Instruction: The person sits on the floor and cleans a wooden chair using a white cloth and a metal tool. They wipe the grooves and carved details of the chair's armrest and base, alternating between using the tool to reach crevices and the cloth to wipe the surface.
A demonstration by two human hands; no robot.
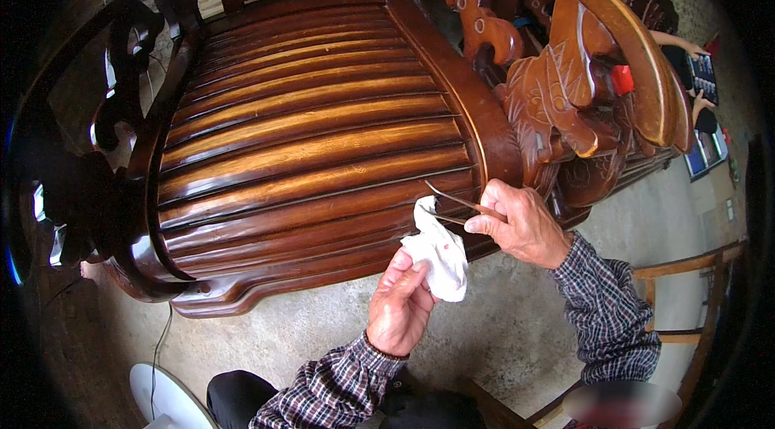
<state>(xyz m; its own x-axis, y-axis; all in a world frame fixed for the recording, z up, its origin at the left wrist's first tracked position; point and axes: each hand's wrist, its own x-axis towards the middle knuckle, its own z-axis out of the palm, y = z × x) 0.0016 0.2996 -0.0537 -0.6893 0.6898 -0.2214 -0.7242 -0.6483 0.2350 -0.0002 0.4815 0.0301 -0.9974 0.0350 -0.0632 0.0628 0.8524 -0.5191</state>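
My left hand (399, 305) pinches a crumpled white cloth (445, 262) that bears a small reddish spot. My right hand (524, 223) grips a thin two-pronged metal tool (463, 203), which looks like tweezers or tongs, by its brownish end. One prong points up and left over the seat; the other runs behind or against the cloth's upper end, and I cannot tell whether it pinches the cloth. Both hands are at the front right edge of a glossy, dark wooden chair seat (315, 144) with curved slats.
Carved wooden armrests stand left (121, 84) and right (563, 90) of the seat, the right one bearing a red patch (622, 80). A person's hands (699, 75) hold a screen device at far right. A white round object (163, 399) and a cable are at lower left; a wooden frame (684, 265) is at right.
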